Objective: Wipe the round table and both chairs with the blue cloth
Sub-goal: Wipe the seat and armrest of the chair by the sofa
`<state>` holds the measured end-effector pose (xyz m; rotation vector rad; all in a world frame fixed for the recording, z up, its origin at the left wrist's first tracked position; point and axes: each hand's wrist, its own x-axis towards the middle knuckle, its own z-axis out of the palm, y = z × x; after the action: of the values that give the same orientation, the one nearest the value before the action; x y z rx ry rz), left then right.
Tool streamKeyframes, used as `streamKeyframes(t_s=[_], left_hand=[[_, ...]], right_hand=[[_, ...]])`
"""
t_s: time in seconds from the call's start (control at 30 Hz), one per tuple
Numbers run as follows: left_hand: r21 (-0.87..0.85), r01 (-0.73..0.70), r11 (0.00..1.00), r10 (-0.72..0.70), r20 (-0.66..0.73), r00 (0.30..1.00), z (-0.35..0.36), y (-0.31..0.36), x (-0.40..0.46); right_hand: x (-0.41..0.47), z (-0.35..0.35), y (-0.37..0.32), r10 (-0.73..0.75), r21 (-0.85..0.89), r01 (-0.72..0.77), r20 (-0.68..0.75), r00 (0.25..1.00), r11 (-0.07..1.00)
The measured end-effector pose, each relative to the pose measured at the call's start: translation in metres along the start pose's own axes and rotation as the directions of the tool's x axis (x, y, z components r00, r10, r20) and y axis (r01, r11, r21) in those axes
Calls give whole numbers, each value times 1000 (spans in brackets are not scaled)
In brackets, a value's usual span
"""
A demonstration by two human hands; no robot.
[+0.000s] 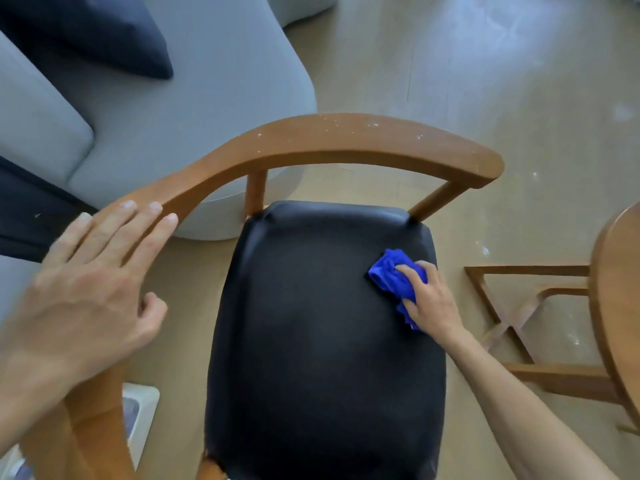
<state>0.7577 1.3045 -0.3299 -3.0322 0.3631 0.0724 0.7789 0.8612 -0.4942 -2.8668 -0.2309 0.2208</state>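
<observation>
The right hand (427,299) presses the bunched blue cloth (394,275) with curled fingers at the right edge of the black padded chair seat (318,341). The unwiped seat stretches leftward and nearer; the left hand (93,285) lies flat, fingers straight, on the curved wooden backrest rail (329,140).

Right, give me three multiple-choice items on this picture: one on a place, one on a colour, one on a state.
1. Where does the blue cloth lie?
A. on the sofa
B. on the chair seat, near its right edge
C. on the floor

2. What colour is the chair seat?
A. black
B. white
C. red

3. What is the left hand doing?
A. holding a cushion
B. hanging free
C. resting on the curved wooden backrest, fingers straight

Key: 1 B, the right hand presses the cloth onto the seat there. 2 A, the padding is dark black. 3 C, the straight fingers lie along the rail.
</observation>
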Motion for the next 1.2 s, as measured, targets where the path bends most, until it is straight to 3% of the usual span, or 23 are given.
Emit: streamKeyframes(t_s=[0.1, 0.17, 0.23, 0.27, 0.33, 0.4, 0.43, 0.53, 0.6, 0.63, 0.7, 0.8, 0.87, 0.93, 1.0, 1.07, 1.2], left_hand=[[13, -10, 1000, 9, 24, 1000, 2, -1, 2], [15, -9, 1000, 8, 35, 999, 1, 0, 1], [22, -11, 1000, 10, 31, 999, -2, 1, 0], [25, -12, 1000, 11, 26, 1000, -3, 2, 0], [25, -15, 1000, 14, 26, 1000, -5, 3, 0], [20, -14, 1000, 14, 26, 1000, -7, 2, 0], [23, -14, 1000, 13, 21, 1000, -8, 1, 0], [23, -9, 1000, 8, 28, 1000, -8, 0, -3], [8, -7, 1000, 7, 15, 1000, -9, -3, -4], [-1, -12, 1000, 12, 5, 1000, -9, -3, -4], [-12, -23, 1000, 23, -16, 1000, -7, -1, -4], [-14, -19, 1000, 19, -9, 1000, -1, -4, -1], [-21, -26, 999, 26, 20, 999, 7, -8, 0], [-16, -28, 999, 29, 55, 998, 14, -11, 1], [-5, -24, 1000, 24, 63, 998, 18, -11, 3], [8, -38, 999, 37, 60, 997, 16, -10, 5], [5, -28, 1000, 28, -13, 1000, -1, 0, 2]], right_hand=[[40, 6, -13, 445, 171, -422, -125, 887, 890], [65, 7, -30, 632, 257, -587, -155, 759, 768], [96, 1, -49, 757, 323, -700, -95, 646, 637], [114, 0, -63, 758, 302, -710, -71, 649, 636], [145, 4, -110, 633, 213, -615, -18, 774, 759], [158, 24, -176, 365, 133, -369, 54, 930, 920], [156, 38, -206, 239, 78, -244, 71, 968, 967], [139, 50, -233, -7, -8, 8, 107, 994, 1000], [134, 38, -184, -235, -79, 239, 58, 970, 968], [132, 30, -146, -274, -126, 279, 55, 960, 952], [117, 6, -68, -136, -145, 139, 31, 990, 980], [66, -24, 21, 196, 16, -197, 44, 980, 980], [19, -26, 44, 443, 215, -451, 87, 892, 866], [-27, -15, 43, 583, 402, -574, 115, 805, 714], [-62, -4, 35, 620, 481, -596, 129, 774, 643], [-91, -5, 27, 608, 443, -616, 182, 773, 651], [-159, -18, -2, 339, 233, -470, 440, 832, 851]])
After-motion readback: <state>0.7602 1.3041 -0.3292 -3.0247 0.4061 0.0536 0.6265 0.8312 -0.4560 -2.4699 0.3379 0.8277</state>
